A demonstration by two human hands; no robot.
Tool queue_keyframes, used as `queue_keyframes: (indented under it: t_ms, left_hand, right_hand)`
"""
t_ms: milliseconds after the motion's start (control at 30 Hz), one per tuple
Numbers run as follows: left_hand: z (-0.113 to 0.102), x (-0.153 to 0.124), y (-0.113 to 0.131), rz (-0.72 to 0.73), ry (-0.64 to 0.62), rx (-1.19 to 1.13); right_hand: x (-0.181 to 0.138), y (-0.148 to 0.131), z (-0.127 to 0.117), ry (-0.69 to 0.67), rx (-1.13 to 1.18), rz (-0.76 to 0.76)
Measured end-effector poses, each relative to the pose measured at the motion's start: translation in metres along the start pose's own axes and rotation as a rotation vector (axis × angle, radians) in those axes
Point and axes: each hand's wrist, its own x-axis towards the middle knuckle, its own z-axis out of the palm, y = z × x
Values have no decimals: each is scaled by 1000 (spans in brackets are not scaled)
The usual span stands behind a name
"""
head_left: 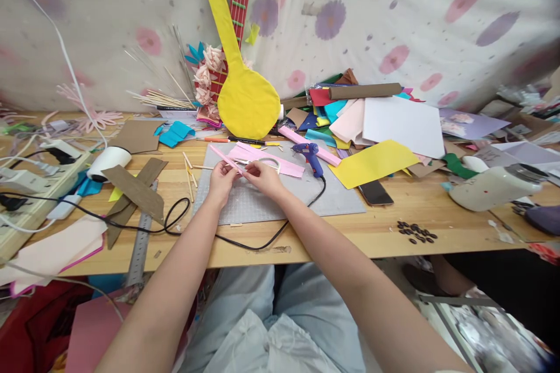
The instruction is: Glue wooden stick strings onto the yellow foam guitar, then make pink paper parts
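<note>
A narrow pink paper strip (225, 158) slants up to the left, pinched between the fingers of my left hand (222, 180). My right hand (263, 178) closes on the lower right end of the same strip, its fingertips close to those of the left. Just beyond my hands, a wider pink paper piece (284, 164) lies on the grey cutting mat (341, 204). Scissors (272, 161) with pale handles rest there, partly hidden by my right hand. To the right, a blue glue gun (311, 157) lies on the mat with its black cord running toward me.
A yellow lute-shaped piece (248, 102) leans at the back. Yellow paper (376, 163), a phone (375, 193), black beads (415, 232) and a bottle (490, 189) are on the right. Cardboard strips (135, 192), a metal ruler (139, 247) and power strips (39, 198) lie left.
</note>
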Motion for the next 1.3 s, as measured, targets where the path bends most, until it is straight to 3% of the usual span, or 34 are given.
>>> queue_keyframes:
  t_ms: [133,500,867,1300]
  left_hand:
    - [0,1,-1,8,18,-30]
    - [0,2,1,-98,43,-114]
    - [1,-1,2,-90,26,-210]
    - [0,0,3,-106,65,-172]
  right_hand:
    - [-5,4,10,85,-68,-45]
    - [-14,-7,8,164,-313,-123]
    - [-6,11,14,133,108,-6]
    - [-8,13,6,28,321,75]
